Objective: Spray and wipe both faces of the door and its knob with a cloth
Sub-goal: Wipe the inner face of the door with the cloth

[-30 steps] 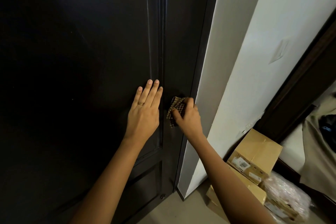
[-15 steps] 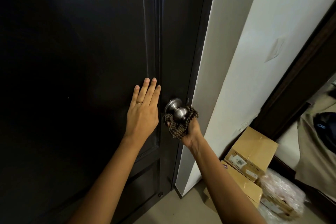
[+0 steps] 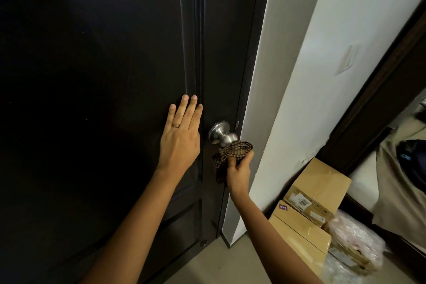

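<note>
**Holding the cloth up against the door knob**

The person's right grip (image 3: 238,172) is closed round a bunched, brown checked cloth (image 3: 235,148), with fingers and thumb curled about it from below. The top fold of the cloth meets the lower front of the round silver knob (image 3: 224,135). The knob itself stands uncovered just above this grip, near the right edge of the dark door (image 3: 103,76). A loose end of the cloth hangs down to the left of the wrist.

The left grip (image 3: 179,143) lies flat on the door face just left of the knob. Its fingers are straight, close together and pointing up, and it holds nothing. One finger carries a gold ring (image 3: 176,125).

To the right of the door runs a white wall (image 3: 345,53). At its foot, cardboard boxes (image 3: 320,189) are stacked on the floor (image 3: 230,267), and a crumpled clear plastic bag (image 3: 355,237) lies beside them.
</note>
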